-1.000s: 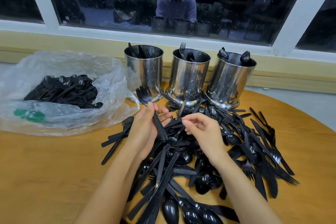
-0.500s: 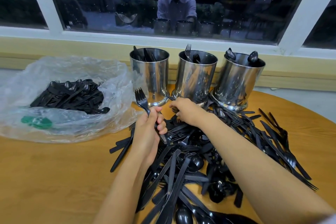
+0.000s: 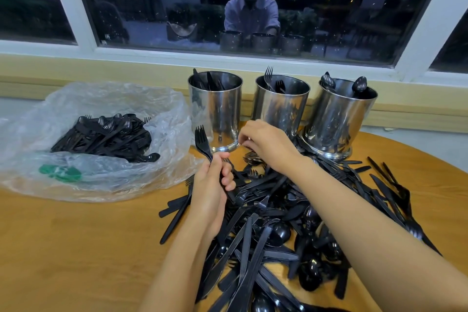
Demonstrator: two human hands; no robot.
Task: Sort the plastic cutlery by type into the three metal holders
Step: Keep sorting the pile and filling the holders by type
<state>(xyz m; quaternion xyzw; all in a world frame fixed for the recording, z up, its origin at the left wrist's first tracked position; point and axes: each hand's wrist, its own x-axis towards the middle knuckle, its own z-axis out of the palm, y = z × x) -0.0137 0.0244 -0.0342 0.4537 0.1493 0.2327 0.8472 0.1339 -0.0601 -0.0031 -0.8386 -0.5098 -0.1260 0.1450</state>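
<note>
Right hand (image 3: 263, 142) has now reached over to the loose forks (image 3: 250, 158) by the holders (image 3: 281, 109) at the table's (image 3: 76, 248) far edge, can't tell if it's got one. Left hand (image 3: 210, 192) still grips its fork bunch (image 3: 201, 139), so fork-gathering continues.

Bare arms, pale shirt
Left hand (image 3: 210, 195) and right hand (image 3: 263, 143) bare; window reflection (image 3: 252, 16), upper centre, shows a pale shirt.

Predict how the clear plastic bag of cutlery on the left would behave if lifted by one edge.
Probably floppy: the clear plastic bag lies crumpled and slack on the table. Its film looks thin, so it may stretch or tear. The cutlery heaped loose inside would likely slide and spill.
</note>
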